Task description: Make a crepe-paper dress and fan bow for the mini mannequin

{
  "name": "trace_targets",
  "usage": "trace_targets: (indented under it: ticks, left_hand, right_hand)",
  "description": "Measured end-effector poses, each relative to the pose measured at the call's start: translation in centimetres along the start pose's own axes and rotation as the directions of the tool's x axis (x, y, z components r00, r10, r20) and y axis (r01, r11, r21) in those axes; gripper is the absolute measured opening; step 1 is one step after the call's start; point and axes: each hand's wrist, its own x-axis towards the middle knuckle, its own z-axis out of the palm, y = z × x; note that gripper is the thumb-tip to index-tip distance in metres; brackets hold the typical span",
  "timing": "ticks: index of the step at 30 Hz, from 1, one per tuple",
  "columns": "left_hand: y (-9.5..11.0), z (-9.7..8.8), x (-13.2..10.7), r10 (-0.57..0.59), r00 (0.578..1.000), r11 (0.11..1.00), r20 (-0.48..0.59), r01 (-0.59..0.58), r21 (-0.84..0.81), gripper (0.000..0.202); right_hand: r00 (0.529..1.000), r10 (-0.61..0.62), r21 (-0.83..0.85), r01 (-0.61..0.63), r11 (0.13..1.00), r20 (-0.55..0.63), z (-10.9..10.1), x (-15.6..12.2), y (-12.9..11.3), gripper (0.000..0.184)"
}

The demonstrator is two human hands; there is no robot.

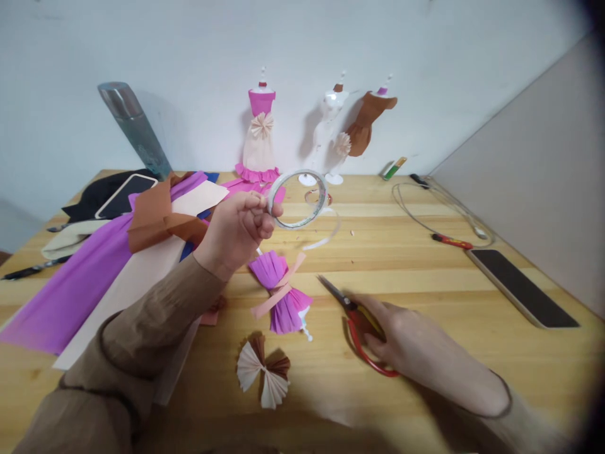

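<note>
My left hand [236,230] is raised above the wooden table [425,284] and pinches a roll of clear tape [299,199], with a loose strip curling down from it. My right hand [401,337] rests on the table, its fingers on the red handles of a pair of scissors [357,321] whose blades point up-left. Between the hands lies a pleated purple paper dress [281,293] with a pink band. A cream-and-brown paper fan bow [263,372] lies in front of it.
Purple, cream and brown crepe sheets [108,265] cover the left side. Three small mannequins stand at the back wall: a pink dress [259,135], a bare white form [326,129], a brown dress [366,123]. A phone [520,287], cable [439,211] and metal bottle [135,129] are nearby.
</note>
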Motion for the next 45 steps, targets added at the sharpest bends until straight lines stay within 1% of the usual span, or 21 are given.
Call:
trace_targets:
  ticks: [2, 3, 4, 6, 8, 10, 12, 14, 16, 19, 22, 26, 30, 33, 36, 38, 40, 41, 42, 44, 45]
  left_hand:
    - [-0.1, 0.0, 0.0, 0.002, 1.0, 1.0, 0.009, -0.002, 0.004, 0.018]
    - [-0.1, 0.0, 0.0, 0.006, 1.0, 1.0, 0.015, -0.006, 0.006, 0.018]
    - [-0.2, 0.0, 0.0, 0.014, 1.0, 1.0, 0.023, -0.014, 0.008, 0.017]
    - [-0.4, -0.1, 0.0, 0.038, 0.998, 0.999, 0.051, -0.038, 0.013, 0.016]
    - [-0.7, -0.2, 0.0, 0.057, 0.994, 0.998, 0.092, -0.059, 0.021, 0.014]
    - [-0.9, -0.3, -0.1, 0.066, 0.99, 0.997, 0.123, -0.071, 0.032, 0.012]
    - [-1.0, -0.3, -0.1, 0.07, 0.988, 0.996, 0.137, -0.078, 0.053, 0.01]
    - [-1.1, -0.3, -0.2, 0.076, 0.985, 0.993, 0.152, -0.089, 0.077, 0.008]
    - [-1.2, -0.3, -0.3, 0.08, 0.981, 0.99, 0.175, -0.099, 0.102, 0.007]
    - [-1.5, -0.1, -0.5, 0.082, 0.975, 0.985, 0.205, -0.111, 0.134, 0.008]
    - [-1.6, 0.0, -0.6, 0.068, 0.977, 0.983, 0.203, -0.1, 0.155, 0.009]
    - [-1.7, 0.0, -0.7, 0.055, 0.977, 0.981, 0.208, -0.092, 0.172, 0.009]
    - [-1.9, -0.3, -0.6, 0.058, 0.97, 0.979, 0.236, -0.102, 0.178, 0.008]
    - [-2.1, -0.2, -0.5, 0.061, 0.969, 0.976, 0.238, -0.108, 0.189, 0.008]
    - [-2.1, -0.1, -0.6, 0.055, 0.971, 0.976, 0.231, -0.102, 0.195, 0.009]
    - [-2.0, -0.1, -0.6, 0.061, 0.975, 0.978, 0.214, -0.101, 0.184, 0.009]
    - [-1.9, -0.1, -0.5, 0.079, 0.978, 0.98, 0.195, -0.112, 0.166, 0.009]
    - [-1.8, -0.2, -0.5, 0.093, 0.978, 0.98, 0.185, -0.123, 0.157, 0.008]
    - [-1.8, -0.2, -0.4, 0.11, 0.978, 0.979, 0.179, -0.137, 0.15, 0.007]
    - [-1.6, -0.2, -0.3, 0.138, 0.976, 0.977, 0.169, -0.162, 0.135, 0.005]
    - [-1.5, -0.2, -0.3, 0.148, 0.975, 0.977, 0.165, -0.17, 0.129, 0.005]
  right_hand:
    - [0.999, 0.049, 0.212, -0.047, 0.976, -0.004, -0.4, 0.0, 0.6, 0.036]
    - [0.998, 0.065, 0.359, -0.062, 0.931, 0.004, -0.7, 0.0, 0.8, 0.032]
    - [0.997, 0.074, 0.512, -0.073, 0.856, 0.018, -1.0, 0.1, 1.0, 0.031]
    - [0.999, 0.046, 0.769, -0.05, 0.638, 0.027, -1.4, 0.2, 0.9, 0.039]
    - [1.0, -0.027, 0.919, 0.021, 0.394, -0.011, -1.5, 0.3, 0.6, 0.051]
    - [0.993, -0.111, 0.978, 0.069, 0.195, -0.048, -1.3, 0.8, 0.1, 0.056]
    - [0.984, -0.179, 0.996, 0.028, 0.079, -0.013, -1.1, 1.3, -0.4, 0.057]
    - [0.97, -0.239, 0.999, -0.033, 0.026, 0.038, -0.9, 1.9, -0.9, 0.058]
    - [0.962, -0.266, 0.997, -0.071, -0.001, 0.068, -1.0, 2.3, -1.5, 0.057]
    - [0.961, -0.264, 0.995, -0.096, -0.021, 0.087, -1.5, 2.6, -2.5, 0.058]
    - [0.96, -0.261, 0.991, -0.12, -0.062, 0.1, -2.0, 2.7, -3.3, 0.057]
    - [0.955, -0.269, 0.977, -0.165, -0.133, 0.125, -2.3, 2.8, -3.6, 0.053]
    - [0.96, -0.248, 0.969, -0.177, -0.17, 0.131, -2.2, 2.8, -3.5, 0.041]
    - [0.965, -0.221, 0.97, -0.177, -0.168, 0.138, -2.0, 2.8, -3.6, 0.037]
    - [0.979, -0.161, 0.982, -0.144, -0.124, 0.123, -1.7, 2.8, -3.5, 0.035]
    - [0.993, -0.083, 0.993, -0.091, -0.077, 0.085, -1.7, 3.0, -3.0, 0.034]
    - [1.0, 0.026, 1.0, 0.005, 0.014, -0.005, -1.6, 3.3, -2.2, 0.035]
    - [0.995, 0.075, 0.994, 0.06, 0.094, -0.067, -1.6, 3.4, -1.6, 0.036]
    - [0.985, 0.108, 0.973, 0.109, 0.203, -0.132, -1.6, 3.5, -1.0, 0.038]
    - [0.976, 0.092, 0.852, 0.125, 0.508, -0.198, -1.6, 3.6, 0.3, 0.041]
    - [0.98, 0.07, 0.732, 0.092, 0.675, -0.187, -1.6, 3.7, 0.8, 0.042]
